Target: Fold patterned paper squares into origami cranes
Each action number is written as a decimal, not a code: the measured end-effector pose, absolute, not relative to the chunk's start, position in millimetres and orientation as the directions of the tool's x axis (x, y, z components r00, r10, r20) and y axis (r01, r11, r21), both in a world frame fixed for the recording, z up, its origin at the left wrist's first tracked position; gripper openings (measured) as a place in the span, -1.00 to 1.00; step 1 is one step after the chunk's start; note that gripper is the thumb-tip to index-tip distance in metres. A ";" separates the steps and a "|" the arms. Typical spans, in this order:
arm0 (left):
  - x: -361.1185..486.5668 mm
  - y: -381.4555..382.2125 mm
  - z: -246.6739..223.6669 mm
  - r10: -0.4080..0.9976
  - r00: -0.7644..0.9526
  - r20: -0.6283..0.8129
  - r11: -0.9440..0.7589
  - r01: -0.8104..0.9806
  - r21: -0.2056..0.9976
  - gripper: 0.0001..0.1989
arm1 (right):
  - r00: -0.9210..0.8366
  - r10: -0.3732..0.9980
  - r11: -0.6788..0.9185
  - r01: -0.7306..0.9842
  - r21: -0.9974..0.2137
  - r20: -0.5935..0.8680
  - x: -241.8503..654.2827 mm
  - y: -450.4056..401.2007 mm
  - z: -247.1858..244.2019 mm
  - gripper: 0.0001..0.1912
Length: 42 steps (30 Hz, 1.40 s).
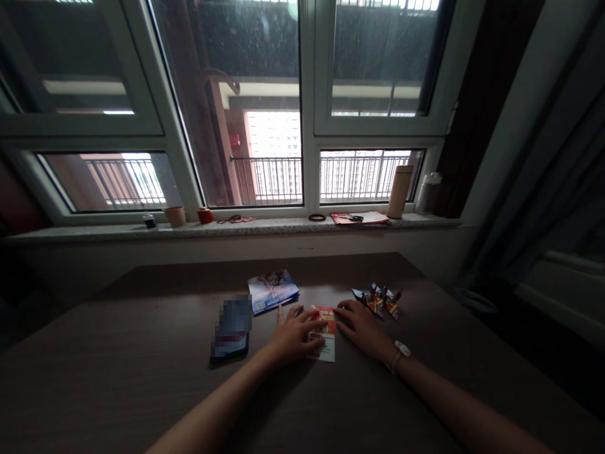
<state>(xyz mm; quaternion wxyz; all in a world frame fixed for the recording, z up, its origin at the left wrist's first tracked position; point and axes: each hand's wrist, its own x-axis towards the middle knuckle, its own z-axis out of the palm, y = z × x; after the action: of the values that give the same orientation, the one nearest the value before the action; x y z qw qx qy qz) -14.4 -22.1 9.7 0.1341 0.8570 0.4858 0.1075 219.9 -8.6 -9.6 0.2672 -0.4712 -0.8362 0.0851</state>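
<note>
A narrow red, yellow and white printed paper (328, 350) lies on the brown table (155, 378) in front of me. My left hand (293, 334) rests over its left side with spread fingers, covering part of the print. By the paper's upper right edge is my right hand (362, 328), its fingers stretched out; whether they touch the edge I cannot tell. Just beyond that hand sit several folded paper pieces (388, 304) with colourful print. A stack of blue printed leaflets (274, 291) lies beyond my left hand, and a dark phone (231, 331), its screen blurred, lies to the left.
Along the stone windowsill (278, 226) stand a paper cup (175, 216), a small red container (205, 215), a tan flask (400, 192) and a clear bottle (429, 193). Scissors (355, 218) lie there on red and white papers (377, 217), near a dark bracelet (317, 217).
</note>
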 end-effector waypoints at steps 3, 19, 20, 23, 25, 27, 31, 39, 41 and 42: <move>-14.5 -22.0 9.7 0.862 0.504 0.051 -0.490 0.804 0.338 -0.55 | -0.414 0.842 0.529 0.756 -0.385 0.344 220.1 -8.6 -10.4 -0.64; -15.1 -22.0 10.3 0.855 0.516 0.047 -0.503 0.804 0.316 -0.54 | -0.430 0.833 0.537 0.779 -0.323 0.348 219.2 -8.1 -10.7 -0.59; -15.3 -21.8 10.1 0.850 0.525 0.044 -0.511 0.800 0.316 -0.54 | -0.429 0.830 0.544 0.765 -0.345 0.357 219.7 -8.1 -10.4 -0.59; -15.9 -21.4 10.2 0.838 0.544 0.036 -0.526 0.789 0.318 -0.55 | -0.423 0.816 0.565 0.726 -0.391 0.394 220.4 -9.2 -9.3 -0.67; -16.1 -21.5 10.5 0.836 0.547 0.035 -0.528 0.786 0.321 -0.55 | -0.417 0.812 0.569 0.722 -0.394 0.409 220.0 -10.1 -9.1 -0.73; -15.9 -21.8 10.8 0.838 0.545 0.037 -0.527 0.788 0.318 -0.55 | -0.413 0.813 0.566 0.726 -0.389 0.411 218.9 -10.7 -9.3 -0.76; -15.4 -22.2 10.6 0.839 0.542 0.041 -0.527 0.793 0.306 -0.55 | -0.391 0.823 0.548 0.740 -0.390 0.413 216.3 -11.4 -8.2 -0.83; -16.5 -20.1 4.9 0.835 0.547 0.060 -0.537 0.786 0.308 -0.55 | -0.410 0.848 0.525 0.738 -0.425 0.336 217.9 -13.0 -1.4 -0.72; -16.6 -20.1 4.1 0.833 0.549 0.066 -0.540 0.784 0.305 -0.54 | -0.422 0.852 0.522 0.737 -0.429 0.309 219.3 -13.8 -1.1 -0.65; -16.5 -20.1 3.9 0.834 0.548 0.069 -0.541 0.785 0.302 -0.54 | -0.428 0.854 0.519 0.737 -0.433 0.295 219.8 -14.4 -0.9 -0.60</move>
<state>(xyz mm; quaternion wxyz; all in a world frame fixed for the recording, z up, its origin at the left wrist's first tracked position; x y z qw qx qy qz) -16.5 -20.1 3.9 0.1187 0.8717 0.4641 0.1028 219.8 -14.4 -0.9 0.2447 -0.4756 -0.8364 0.1199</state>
